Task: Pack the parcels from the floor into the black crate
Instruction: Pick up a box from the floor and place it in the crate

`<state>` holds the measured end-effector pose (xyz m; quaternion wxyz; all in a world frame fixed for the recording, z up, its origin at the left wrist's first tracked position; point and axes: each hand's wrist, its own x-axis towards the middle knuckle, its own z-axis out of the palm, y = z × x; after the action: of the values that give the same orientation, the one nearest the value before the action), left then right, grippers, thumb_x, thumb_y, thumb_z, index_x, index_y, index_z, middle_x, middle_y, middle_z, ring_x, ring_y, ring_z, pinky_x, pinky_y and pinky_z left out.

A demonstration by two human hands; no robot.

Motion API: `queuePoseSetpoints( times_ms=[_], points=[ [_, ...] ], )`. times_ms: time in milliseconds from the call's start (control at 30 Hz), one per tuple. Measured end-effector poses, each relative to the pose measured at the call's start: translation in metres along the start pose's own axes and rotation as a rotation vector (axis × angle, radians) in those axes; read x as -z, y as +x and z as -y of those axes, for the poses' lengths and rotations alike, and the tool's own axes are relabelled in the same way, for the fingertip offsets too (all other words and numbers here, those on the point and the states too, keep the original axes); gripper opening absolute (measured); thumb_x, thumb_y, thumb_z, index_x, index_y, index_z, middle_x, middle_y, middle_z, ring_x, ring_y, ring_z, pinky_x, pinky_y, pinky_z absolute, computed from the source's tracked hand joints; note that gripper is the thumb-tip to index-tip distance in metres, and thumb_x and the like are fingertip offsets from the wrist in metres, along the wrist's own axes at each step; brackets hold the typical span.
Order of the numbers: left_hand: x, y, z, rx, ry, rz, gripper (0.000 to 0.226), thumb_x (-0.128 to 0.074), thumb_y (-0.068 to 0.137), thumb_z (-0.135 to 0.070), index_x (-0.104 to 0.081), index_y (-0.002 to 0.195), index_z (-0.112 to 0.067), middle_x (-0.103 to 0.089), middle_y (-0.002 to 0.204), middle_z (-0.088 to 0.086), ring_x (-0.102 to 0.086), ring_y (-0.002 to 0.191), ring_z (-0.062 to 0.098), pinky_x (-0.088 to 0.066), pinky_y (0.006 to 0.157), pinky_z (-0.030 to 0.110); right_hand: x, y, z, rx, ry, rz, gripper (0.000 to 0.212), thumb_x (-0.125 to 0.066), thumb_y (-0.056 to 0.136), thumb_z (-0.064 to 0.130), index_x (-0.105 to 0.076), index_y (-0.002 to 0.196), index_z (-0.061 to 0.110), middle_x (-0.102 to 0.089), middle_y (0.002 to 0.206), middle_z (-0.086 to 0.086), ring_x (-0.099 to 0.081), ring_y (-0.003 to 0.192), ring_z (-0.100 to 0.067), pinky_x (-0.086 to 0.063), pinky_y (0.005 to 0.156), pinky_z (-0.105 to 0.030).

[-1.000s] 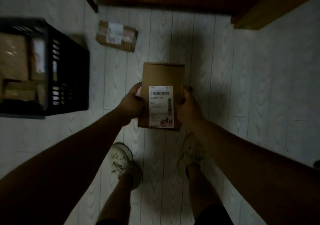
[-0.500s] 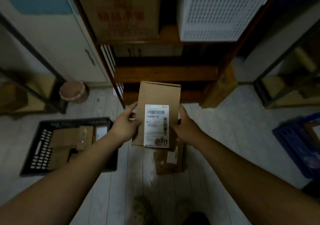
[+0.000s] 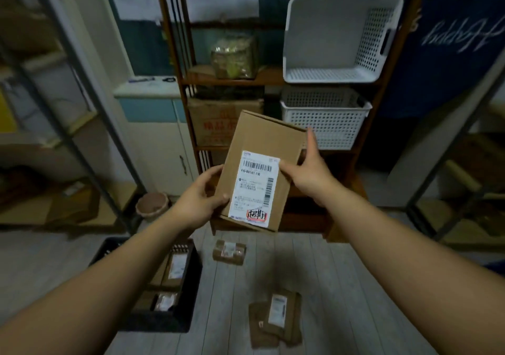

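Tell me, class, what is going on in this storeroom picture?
A person holds a labelled cardboard box up at chest height, left hand on its near left edge, right hand on its right side. Below left, the black crate already contains some parcels. A small parcel and a flat parcel lie on the floor, not yet packed.
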<state>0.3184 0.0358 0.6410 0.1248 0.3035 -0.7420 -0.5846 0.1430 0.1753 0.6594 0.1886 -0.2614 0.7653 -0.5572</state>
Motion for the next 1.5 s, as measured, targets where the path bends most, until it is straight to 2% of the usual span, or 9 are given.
queuePoseSetpoints(
  times_ms=[200,333,467,700,900,1167,1300,1400,1500],
  points=[
    [0.053,-0.023,-0.014,-0.021,-0.157,-0.237,0.067,-0.062,0.087,-0.013,-0.031,0.142,-0.035,-0.054,0.109,-0.002,-0.061,0.096,0.02,-0.055,0.077,0.037,-0.021,-0.016,0.044,0.009,0.275,-0.089,0.052,-0.059,0.09,0.006,-0.034,0.127,0.034,-0.053,0.123,-0.002,-0.061,0.107,-0.028,-0.059,0.074,-0.042],
    [0.097,-0.039,0.001,0.008,-0.244,-0.219,0.075,-0.064,0.085,-0.005,-0.025,0.143,-0.03,-0.064,0.112,0.005,-0.066,0.095,0.02,-0.055,0.076,0.037,-0.092,-0.034,0.058,-0.072,0.524,-0.136,0.052,-0.059,0.09,0.005,-0.031,0.126,0.03,-0.046,0.126,0.0,-0.055,0.11,-0.023,-0.056,0.083,-0.048],
    [0.177,-0.056,0.035,0.011,-0.086,-0.323,0.076,-0.061,0.085,-0.003,-0.025,0.141,-0.041,-0.064,0.12,0.005,-0.067,0.096,0.021,-0.057,0.075,0.042,-0.177,-0.061,0.062,-0.01,0.214,-0.159,0.057,-0.066,0.087,0.02,-0.032,0.132,0.021,-0.048,0.131,-0.003,-0.049,0.104,-0.013,-0.041,0.086,-0.025],
    [0.309,-0.09,0.096,-0.016,0.111,-0.501,0.058,-0.049,0.094,-0.014,-0.032,0.144,-0.038,-0.061,0.127,-0.002,-0.061,0.106,0.018,-0.049,0.096,0.04,-0.327,-0.094,0.059,-0.003,-0.068,0.057,0.069,-0.07,0.084,0.03,-0.033,0.142,0.022,-0.046,0.138,-0.003,-0.049,0.121,-0.021,-0.043,0.095,-0.033],
    [0.367,-0.079,0.145,0.079,0.042,-0.576,0.046,-0.057,0.091,-0.012,-0.04,0.134,-0.019,-0.057,0.121,0.003,-0.06,0.084,0.01,-0.05,0.062,0.024,-0.401,-0.093,0.054,0.007,-0.178,0.183,0.097,-0.069,0.083,0.035,0.001,0.151,0.031,-0.021,0.152,0.001,-0.03,0.136,-0.023,-0.034,0.111,-0.043],
    [0.417,-0.013,0.2,0.199,0.306,-0.315,0.072,-0.066,0.082,-0.006,-0.03,0.143,-0.021,-0.053,0.132,-0.003,-0.053,0.116,0.017,-0.047,0.097,0.038,-0.48,-0.035,0.015,-0.056,-0.306,0.322,0.095,-0.068,0.082,0.041,-0.002,0.151,0.033,-0.016,0.152,0.006,-0.034,0.133,-0.02,-0.037,0.109,-0.039],
    [0.456,0.03,0.227,0.232,0.423,-0.231,0.07,-0.072,0.077,-0.01,-0.039,0.138,-0.021,-0.054,0.132,0.0,-0.051,0.121,0.021,-0.043,0.096,0.033,-0.533,0.012,0.0,-0.103,-0.364,0.442,0.101,-0.068,0.082,0.043,0.003,0.152,0.027,-0.012,0.153,0.002,-0.036,0.132,-0.022,-0.037,0.103,-0.032],
    [0.487,0.06,0.259,0.205,0.566,-0.183,0.08,-0.078,0.06,-0.044,-0.044,0.13,-0.028,-0.057,0.126,-0.004,-0.053,0.117,0.019,-0.049,0.094,0.042,-0.57,0.04,-0.008,-0.109,-0.415,0.512,0.103,-0.068,0.083,0.043,0.006,0.152,0.02,-0.013,0.153,-0.006,-0.038,0.129,-0.024,-0.037,0.094,-0.025],
    [0.506,0.092,0.305,0.268,0.629,-0.094,0.084,-0.076,0.055,-0.05,-0.042,0.129,-0.028,-0.054,0.126,-0.005,-0.055,0.115,0.016,-0.053,0.092,0.042,-0.598,0.059,-0.021,-0.168,-0.427,0.531,0.098,-0.067,0.084,0.044,-0.002,0.152,0.018,-0.019,0.151,-0.01,-0.038,0.13,-0.026,-0.038,0.102,-0.031]
  ],
)
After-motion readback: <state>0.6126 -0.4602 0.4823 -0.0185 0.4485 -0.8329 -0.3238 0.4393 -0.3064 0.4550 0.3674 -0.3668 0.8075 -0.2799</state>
